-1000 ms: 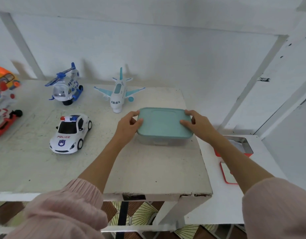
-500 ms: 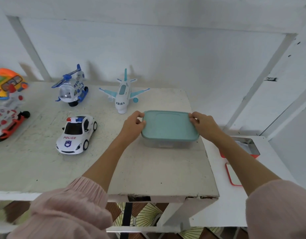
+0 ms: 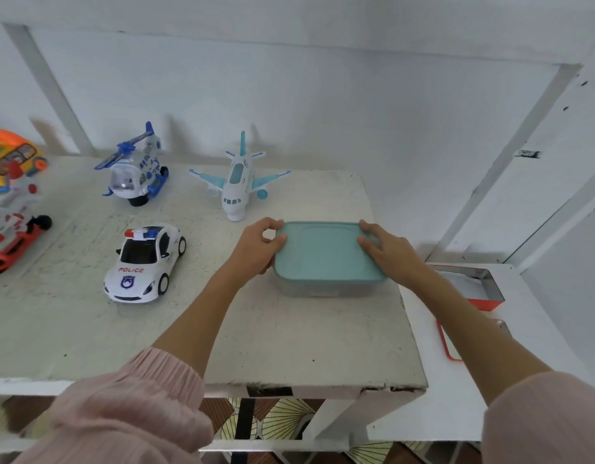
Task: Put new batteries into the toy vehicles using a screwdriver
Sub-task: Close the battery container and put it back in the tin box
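Both my hands hold the box on the table: left hand curls fingers round its left lid edge, right hand grips the right edge. Car, helicopter and plane stand left, apart.

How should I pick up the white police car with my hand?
Grip the white toy police car across its two long sides at the doors, coming down from above. It stands on its wheels with open table around it, and its body is narrower across than along, so that likely suits a hand.
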`<state>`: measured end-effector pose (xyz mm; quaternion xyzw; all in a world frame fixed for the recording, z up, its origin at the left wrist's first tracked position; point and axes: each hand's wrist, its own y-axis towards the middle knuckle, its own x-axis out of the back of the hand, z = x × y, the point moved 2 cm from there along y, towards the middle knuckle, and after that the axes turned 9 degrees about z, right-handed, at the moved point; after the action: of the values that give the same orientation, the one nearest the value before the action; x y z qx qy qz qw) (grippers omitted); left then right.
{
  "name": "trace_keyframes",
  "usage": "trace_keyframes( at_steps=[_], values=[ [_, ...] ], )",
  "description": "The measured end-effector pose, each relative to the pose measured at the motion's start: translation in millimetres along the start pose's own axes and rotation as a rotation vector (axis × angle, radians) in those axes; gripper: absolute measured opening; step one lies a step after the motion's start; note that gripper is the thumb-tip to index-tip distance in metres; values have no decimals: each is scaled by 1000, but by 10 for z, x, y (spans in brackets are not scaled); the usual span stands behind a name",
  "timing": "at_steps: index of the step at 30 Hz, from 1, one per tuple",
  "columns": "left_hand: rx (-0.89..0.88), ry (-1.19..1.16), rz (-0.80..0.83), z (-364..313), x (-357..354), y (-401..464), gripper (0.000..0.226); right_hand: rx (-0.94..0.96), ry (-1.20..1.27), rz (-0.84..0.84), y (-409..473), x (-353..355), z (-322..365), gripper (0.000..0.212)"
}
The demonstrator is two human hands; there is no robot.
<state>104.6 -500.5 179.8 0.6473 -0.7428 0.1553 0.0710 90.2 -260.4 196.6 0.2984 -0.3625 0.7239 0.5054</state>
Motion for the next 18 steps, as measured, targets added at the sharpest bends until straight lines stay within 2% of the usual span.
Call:
trace_keyframes(
  at_steps=[6, 12, 18],
  values=[
    [26, 54, -20, -103, 7, 31, 18, -12, -34, 11, 127, 36, -12, 40],
    [39, 151, -1, -181, -35, -72, 24, -47, -54, 56, 61, 31, 1, 40],
    [29, 322, 113, -198, -69, -89, 40, -133, -335, 301, 144, 95, 175, 44]
  ],
)
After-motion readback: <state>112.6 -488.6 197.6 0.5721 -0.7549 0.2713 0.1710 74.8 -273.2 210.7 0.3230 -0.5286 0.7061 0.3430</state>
